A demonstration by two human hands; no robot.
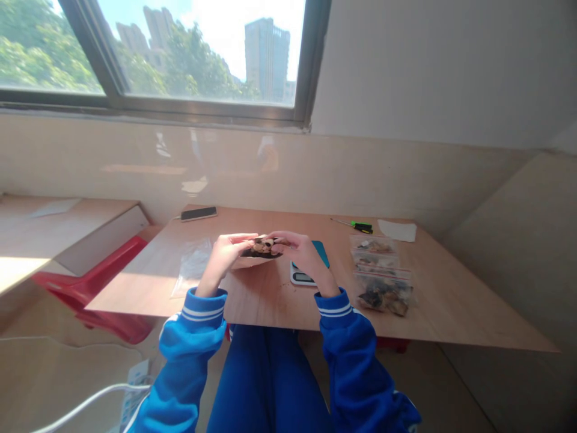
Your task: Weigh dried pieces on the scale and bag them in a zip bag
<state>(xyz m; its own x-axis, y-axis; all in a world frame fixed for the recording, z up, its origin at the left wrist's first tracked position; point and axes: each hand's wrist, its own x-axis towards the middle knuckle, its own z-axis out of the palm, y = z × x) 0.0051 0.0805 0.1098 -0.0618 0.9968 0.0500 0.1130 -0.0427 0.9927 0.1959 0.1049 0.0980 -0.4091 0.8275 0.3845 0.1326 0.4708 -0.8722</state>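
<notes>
Between my two hands, above the table's middle, is a small packet of dried-looking dark brown and cream pieces [264, 245]. My left hand [229, 252] grips its left side, with thumb and fingers closed. On the right side my right hand [303, 248] is closed on the same packet. The contents show at the top; what the packet is made of is hard to make out. Partly behind my right hand sits a white digital kitchen scale [303, 277] with a blue top. Flat clear plastic bags [193, 263] lie left of my left hand.
Several zip bags of dried pieces [385, 294] lie at right on the wooden table [460, 313]. Behind them are a green-and-black screwdriver [360, 227] and white paper [397, 230]. A phone [199, 213] lies at the back left. A red stool [103, 294] stands left.
</notes>
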